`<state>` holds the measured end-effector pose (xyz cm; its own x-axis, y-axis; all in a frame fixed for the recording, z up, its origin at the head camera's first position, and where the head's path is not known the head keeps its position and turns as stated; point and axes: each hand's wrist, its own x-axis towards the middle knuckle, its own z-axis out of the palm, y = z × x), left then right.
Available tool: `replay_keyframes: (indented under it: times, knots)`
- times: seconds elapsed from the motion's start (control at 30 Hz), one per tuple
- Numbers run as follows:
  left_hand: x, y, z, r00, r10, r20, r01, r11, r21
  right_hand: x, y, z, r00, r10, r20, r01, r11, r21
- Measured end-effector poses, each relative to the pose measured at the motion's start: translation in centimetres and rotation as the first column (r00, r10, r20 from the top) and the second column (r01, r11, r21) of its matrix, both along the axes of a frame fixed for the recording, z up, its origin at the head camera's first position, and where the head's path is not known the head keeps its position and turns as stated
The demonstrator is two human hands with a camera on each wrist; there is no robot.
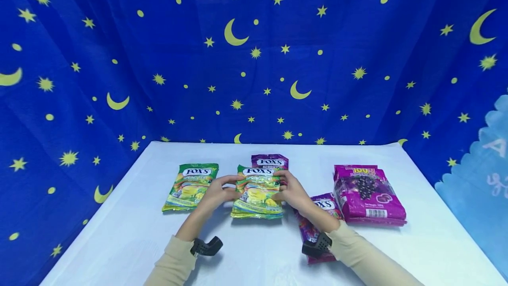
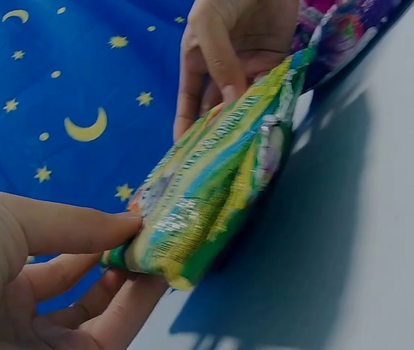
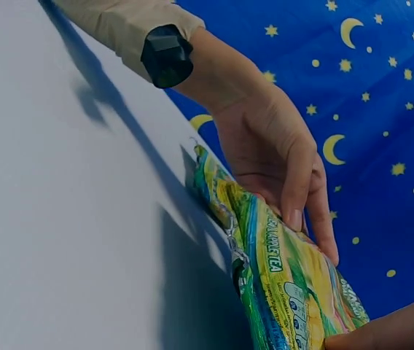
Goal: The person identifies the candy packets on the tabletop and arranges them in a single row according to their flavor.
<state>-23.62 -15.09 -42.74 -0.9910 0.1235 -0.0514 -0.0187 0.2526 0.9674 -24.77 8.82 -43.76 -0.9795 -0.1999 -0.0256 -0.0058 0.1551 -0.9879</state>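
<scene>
My two arms, both reaching forward and angled inward. Item: my left hand point(image 1: 217, 194), gripping from the left, thumb point(image 2: 79, 230) straight along one side, other fingers bent beneath. Item: my right hand point(image 1: 294, 192), gripping from the right, thumb and index finger parted. Item: two wrists, bare past my beige sleeves, left point(image 1: 173, 259) and right point(image 1: 367, 255). Hands apart, facing each other, roughly level.

The head view is brightly lit, the wrist views dimmer — broad shadows are cast on the table point(image 2: 396, 219), the packet point(image 2: 200, 182) slightly blurred.
</scene>
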Motion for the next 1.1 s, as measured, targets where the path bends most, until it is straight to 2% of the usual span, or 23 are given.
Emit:
replay_keyframes:
  times: [0.03, 0.23, 0.53, 0.7, 0.87, 1.1]
  knots:
    - [-0.3, -0.4, -0.4, 1.000, -0.001, -0.002, 0.001, 1.000, -0.005, -0.1, -0.3, 0.0, 1.000, -0.002, 0.000, 0.002, 1.000, 0.002]
    - [-0.5, -1.8, -0.2, 1.000, 0.018, -0.010, -0.019, 0.998, -0.062, -0.6, -1.8, 0.2, 1.000, 0.007, -0.008, -0.007, 1.000, 0.004]
    - [-1.3, -3.9, -0.1, 0.998, 0.066, 0.012, -0.064, 0.993, -0.096, -1.9, -4.2, -0.3, 0.998, 0.053, -0.033, -0.054, 0.998, -0.024]
    - [-1.9, -4.4, -0.2, 0.995, 0.097, 0.032, -0.092, 0.986, -0.140, -2.4, -5.3, -0.2, 0.998, 0.046, -0.040, -0.044, 0.997, 0.060]
    - [-2.2, -5.2, -0.4, 0.984, 0.171, 0.047, -0.160, 0.971, -0.178, -3.0, -6.7, -0.2, 0.994, 0.080, -0.070, -0.071, 0.990, 0.122]
    - [-2.3, -6.0, -0.9, 0.977, 0.210, 0.046, -0.199, 0.964, -0.175, -3.2, -8.3, 0.0, 0.989, 0.093, -0.114, -0.055, 0.952, 0.302]
